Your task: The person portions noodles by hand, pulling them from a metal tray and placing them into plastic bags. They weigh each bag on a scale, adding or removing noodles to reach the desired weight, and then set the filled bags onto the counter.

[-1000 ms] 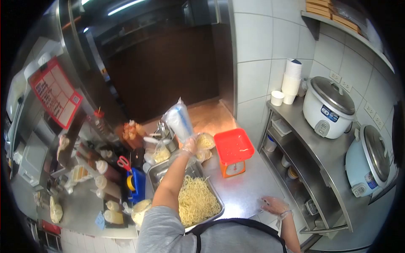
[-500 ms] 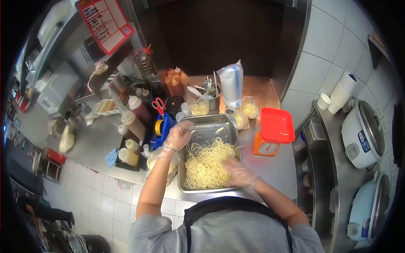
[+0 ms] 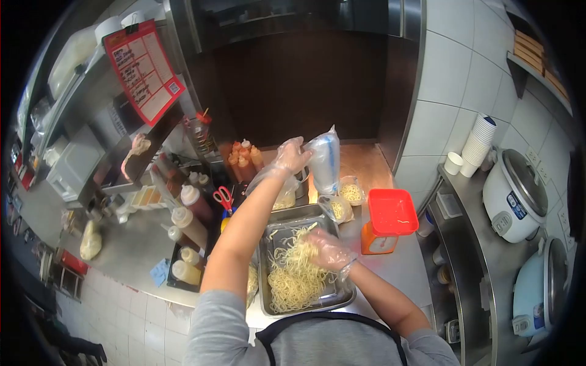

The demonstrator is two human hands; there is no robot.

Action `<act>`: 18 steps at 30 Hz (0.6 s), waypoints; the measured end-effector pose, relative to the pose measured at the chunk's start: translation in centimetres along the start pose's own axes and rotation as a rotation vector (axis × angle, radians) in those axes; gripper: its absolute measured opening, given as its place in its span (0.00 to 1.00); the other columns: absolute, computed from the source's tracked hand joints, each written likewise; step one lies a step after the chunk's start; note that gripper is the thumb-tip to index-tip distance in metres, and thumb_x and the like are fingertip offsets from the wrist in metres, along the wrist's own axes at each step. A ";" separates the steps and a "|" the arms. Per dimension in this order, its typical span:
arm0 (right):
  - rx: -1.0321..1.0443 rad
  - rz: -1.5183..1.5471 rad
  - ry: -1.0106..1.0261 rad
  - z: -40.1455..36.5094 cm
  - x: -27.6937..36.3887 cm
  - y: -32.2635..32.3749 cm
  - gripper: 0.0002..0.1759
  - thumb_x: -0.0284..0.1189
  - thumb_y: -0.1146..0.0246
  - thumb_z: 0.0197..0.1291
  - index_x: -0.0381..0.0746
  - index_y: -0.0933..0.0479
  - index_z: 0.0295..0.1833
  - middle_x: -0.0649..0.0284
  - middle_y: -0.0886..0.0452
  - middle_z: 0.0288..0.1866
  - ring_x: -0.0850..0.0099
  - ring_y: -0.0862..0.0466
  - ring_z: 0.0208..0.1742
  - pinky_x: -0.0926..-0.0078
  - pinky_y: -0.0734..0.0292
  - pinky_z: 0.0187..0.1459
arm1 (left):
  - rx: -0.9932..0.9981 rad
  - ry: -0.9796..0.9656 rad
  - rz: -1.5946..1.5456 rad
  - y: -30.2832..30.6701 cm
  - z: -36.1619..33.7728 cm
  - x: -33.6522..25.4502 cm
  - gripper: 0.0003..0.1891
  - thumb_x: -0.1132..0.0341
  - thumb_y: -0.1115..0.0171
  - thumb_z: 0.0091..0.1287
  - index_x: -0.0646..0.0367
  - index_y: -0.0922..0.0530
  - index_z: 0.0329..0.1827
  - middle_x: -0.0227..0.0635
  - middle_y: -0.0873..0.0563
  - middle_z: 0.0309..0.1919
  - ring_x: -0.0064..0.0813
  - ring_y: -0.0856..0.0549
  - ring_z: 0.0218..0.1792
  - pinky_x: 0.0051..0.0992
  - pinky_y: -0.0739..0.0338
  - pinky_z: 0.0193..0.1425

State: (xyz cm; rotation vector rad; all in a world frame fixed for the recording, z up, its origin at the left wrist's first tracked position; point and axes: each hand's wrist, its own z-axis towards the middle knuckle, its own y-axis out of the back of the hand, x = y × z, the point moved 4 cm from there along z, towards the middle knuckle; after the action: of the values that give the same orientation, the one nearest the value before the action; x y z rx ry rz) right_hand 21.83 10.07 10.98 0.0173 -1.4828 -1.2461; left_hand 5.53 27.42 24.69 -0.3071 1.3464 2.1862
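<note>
Noodles (image 3: 293,287) pale yellow; tray (image 3: 343,297) silver-grey; scale (image 3: 377,242) orange, pan (image 3: 390,210) red; plastic bundle (image 3: 325,165) whitish, blue-streaked.

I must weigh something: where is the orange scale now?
In the head view, the orange scale stands right of centre on the counter, right of the noodle pan and the bagged noodles.

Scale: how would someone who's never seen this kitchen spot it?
On the metal counter, find the large tray of noodles. Just to its right stands the orange scale. Its broad, square red pan on top sets it apart from the clear bag nearby.
</note>
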 end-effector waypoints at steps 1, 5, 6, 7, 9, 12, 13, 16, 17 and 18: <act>0.069 -0.063 -0.001 -0.9 -0.3 -0.8 0.38 0.35 0.29 0.48 0.43 0.31 0.67 0.45 0.30 0.65 0.47 0.28 0.66 0.59 0.32 0.67 | 0.076 0.116 0.075 -1.2 1.6 0.9 0.20 0.55 0.31 0.59 0.61 0.16 0.46 0.50 0.13 0.43 0.47 0.14 0.49 0.37 0.20 0.54; 0.243 -0.192 -0.120 -4.0 -0.5 -0.6 0.48 0.43 0.29 0.52 0.40 0.42 0.76 0.42 0.38 0.70 0.45 0.33 0.70 0.59 0.36 0.70 | 0.206 0.180 0.100 -3.1 7.7 2.7 0.20 0.50 0.28 0.54 0.58 0.14 0.37 0.46 0.11 0.36 0.44 0.12 0.44 0.38 0.18 0.50; 0.267 -0.182 -0.180 -4.6 -0.7 -0.1 0.50 0.45 0.30 0.53 0.39 0.45 0.77 0.41 0.40 0.72 0.45 0.35 0.72 0.59 0.38 0.71 | 0.194 0.129 0.127 -2.6 8.7 2.0 0.19 0.50 0.27 0.54 0.58 0.13 0.36 0.46 0.11 0.36 0.43 0.12 0.43 0.38 0.18 0.50; 0.245 -0.153 -0.209 -5.0 -1.2 0.2 0.49 0.47 0.31 0.54 0.39 0.44 0.77 0.41 0.40 0.72 0.45 0.36 0.72 0.59 0.39 0.72 | 0.187 0.082 0.157 -1.8 9.2 1.0 0.18 0.50 0.27 0.54 0.57 0.13 0.34 0.45 0.11 0.35 0.42 0.11 0.43 0.38 0.18 0.49; 0.208 -0.085 -0.265 -5.8 -2.1 0.3 0.48 0.49 0.33 0.56 0.37 0.43 0.76 0.41 0.41 0.74 0.46 0.37 0.74 0.59 0.42 0.74 | 0.152 0.021 0.150 -0.9 10.4 0.3 0.16 0.52 0.26 0.54 0.55 0.13 0.34 0.41 0.11 0.30 0.37 0.12 0.37 0.36 0.18 0.46; 0.160 -0.154 -0.215 -6.4 -3.7 -0.8 0.47 0.50 0.33 0.55 0.41 0.41 0.76 0.40 0.38 0.72 0.46 0.36 0.73 0.57 0.39 0.72 | 0.171 0.134 -0.109 2.0 10.9 -2.2 0.14 0.56 0.29 0.59 0.59 0.17 0.31 0.35 0.15 0.26 0.27 0.18 0.29 0.33 0.23 0.37; 0.164 -0.154 -0.225 -6.4 -4.0 -1.1 0.46 0.50 0.34 0.55 0.40 0.40 0.75 0.40 0.38 0.73 0.46 0.36 0.73 0.58 0.39 0.72 | 0.095 0.040 -0.128 1.7 11.7 -1.9 0.13 0.58 0.32 0.62 0.61 0.18 0.33 0.37 0.15 0.26 0.28 0.17 0.30 0.31 0.22 0.38; 0.181 -0.150 -0.228 -6.3 -4.1 -1.7 0.43 0.50 0.35 0.57 0.39 0.38 0.74 0.42 0.37 0.73 0.47 0.36 0.74 0.58 0.39 0.72 | -0.023 -0.347 -0.249 0.5 11.3 -2.6 0.09 0.63 0.39 0.69 0.62 0.19 0.38 0.39 0.15 0.31 0.30 0.16 0.34 0.32 0.21 0.43; 0.189 -0.151 -0.212 -6.2 -4.1 -1.7 0.42 0.49 0.36 0.57 0.39 0.37 0.73 0.42 0.37 0.73 0.48 0.36 0.73 0.58 0.39 0.72 | -0.057 -0.495 -0.318 -0.1 10.6 -2.8 0.09 0.65 0.41 0.70 0.62 0.20 0.39 0.40 0.15 0.33 0.32 0.16 0.36 0.33 0.21 0.45; 0.196 -0.154 -0.193 -6.0 -4.1 -1.5 0.42 0.49 0.36 0.58 0.39 0.36 0.73 0.43 0.36 0.72 0.48 0.35 0.73 0.58 0.38 0.72 | -0.007 -0.527 -0.248 -0.6 10.0 -3.1 0.08 0.65 0.43 0.72 0.62 0.22 0.42 0.45 0.16 0.35 0.41 0.16 0.37 0.35 0.21 0.46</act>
State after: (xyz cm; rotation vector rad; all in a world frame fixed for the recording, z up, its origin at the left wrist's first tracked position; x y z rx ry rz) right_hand 26.72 7.96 5.88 0.1477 -1.7959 -1.2478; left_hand 9.32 35.38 30.42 0.0964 0.9502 1.8855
